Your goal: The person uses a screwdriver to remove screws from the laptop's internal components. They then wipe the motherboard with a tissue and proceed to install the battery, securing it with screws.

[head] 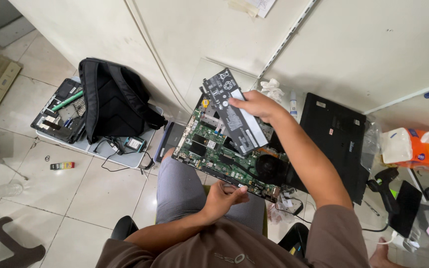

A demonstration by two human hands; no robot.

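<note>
While the right hand (pixel 255 105) grips a flat black laptop battery (pixel 234 111) by its upper edge and holds it tilted above the opened laptop base (pixel 227 159), the left hand (pixel 223 196) is closed on the near edge of that base. Green circuit boards and a round black cooling fan (pixel 269 167) lie exposed inside the base, which rests over the person's lap, clad in grey trousers (pixel 179 191). Just right of the base lies a black laptop cover (pixel 336 134). On the tiled floor to the left, a black backpack (pixel 112 99) leans against the wall beside another dismantled laptop (pixel 58 114). An orange tissue pack (pixel 418 149) sits at far right
</note>
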